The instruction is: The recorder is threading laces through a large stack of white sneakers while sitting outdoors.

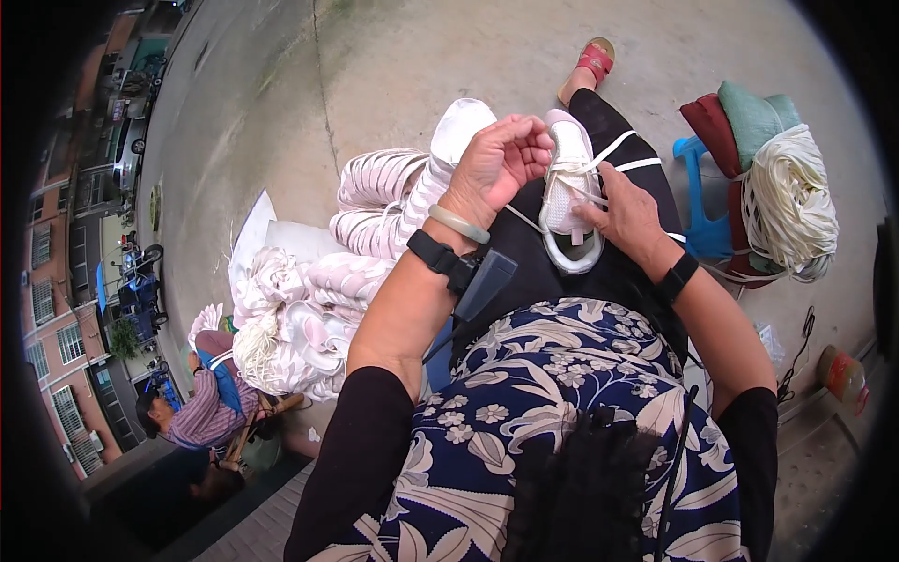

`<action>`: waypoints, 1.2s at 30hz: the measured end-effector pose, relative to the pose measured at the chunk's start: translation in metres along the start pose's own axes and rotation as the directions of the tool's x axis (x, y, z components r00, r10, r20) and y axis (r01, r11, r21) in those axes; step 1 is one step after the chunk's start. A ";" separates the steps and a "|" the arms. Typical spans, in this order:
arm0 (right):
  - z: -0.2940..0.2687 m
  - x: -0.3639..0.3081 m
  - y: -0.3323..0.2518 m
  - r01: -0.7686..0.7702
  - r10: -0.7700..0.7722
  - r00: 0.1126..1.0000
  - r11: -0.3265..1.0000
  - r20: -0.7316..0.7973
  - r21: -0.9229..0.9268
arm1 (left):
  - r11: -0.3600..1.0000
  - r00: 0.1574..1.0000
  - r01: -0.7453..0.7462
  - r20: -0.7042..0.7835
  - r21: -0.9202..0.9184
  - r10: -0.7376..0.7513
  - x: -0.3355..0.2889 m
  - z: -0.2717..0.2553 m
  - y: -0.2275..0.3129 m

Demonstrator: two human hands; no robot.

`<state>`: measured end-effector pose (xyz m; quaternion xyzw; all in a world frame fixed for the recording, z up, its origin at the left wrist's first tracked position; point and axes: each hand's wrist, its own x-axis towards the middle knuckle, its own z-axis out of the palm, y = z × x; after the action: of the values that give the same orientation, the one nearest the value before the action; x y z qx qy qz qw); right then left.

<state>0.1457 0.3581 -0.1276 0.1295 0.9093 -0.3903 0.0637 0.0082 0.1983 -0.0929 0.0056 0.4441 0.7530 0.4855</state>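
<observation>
A white-and-pink sneaker [573,178] lies on my dark-trousered lap, toe pointing away from me. White shoelace [615,148] threads its upper, and loose ends run out across my thigh. My right hand [626,211] grips the shoe's right side, thumb over the tongue near the opening. Beside the toe, my left hand [506,164] is raised with its fingers curled together; what they pinch, if anything, is hidden. A bangle and a black strap circle my left wrist. Close to my left forearm stand bundled pale pink uppers [382,201].
More pale shoe pieces [314,300] are heaped at left. On the right, a blue stool [698,201] stands by red and green cushions [754,122] and a hank of white laces [791,201]. Another person [201,412] sits at lower left. A jar [843,379] lies at right.
</observation>
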 end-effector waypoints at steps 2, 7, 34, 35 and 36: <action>-0.002 -0.002 -0.005 0.256 -0.305 0.931 0.937 -0.200 -0.237 | 0.975 0.995 -0.097 -0.002 -0.201 0.099 -0.001 0.001 0.014; -0.015 -0.008 -0.043 0.501 -0.487 0.840 0.866 -0.239 -0.005 | 0.928 0.978 -0.199 -0.002 -0.315 0.209 0.001 0.008 0.031; -0.038 -0.032 -0.115 0.560 -0.418 0.816 0.401 -0.400 0.725 | 0.840 0.879 -0.360 0.153 -0.405 0.451 0.000 0.157 0.110; -0.043 -0.031 -0.117 0.627 -0.447 0.775 0.450 -0.448 0.636 | 0.837 0.883 -0.368 0.131 -0.405 0.451 0.000 0.160 0.111; -0.044 -0.031 -0.116 0.631 -0.456 0.771 0.454 -0.444 0.629 | 0.834 0.886 -0.375 0.107 -0.405 0.451 0.000 0.163 0.111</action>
<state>0.1420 0.3076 -0.0103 -0.1148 0.6568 -0.7117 -0.2211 -0.0008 0.2914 0.0812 0.0844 0.2303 0.9062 0.3444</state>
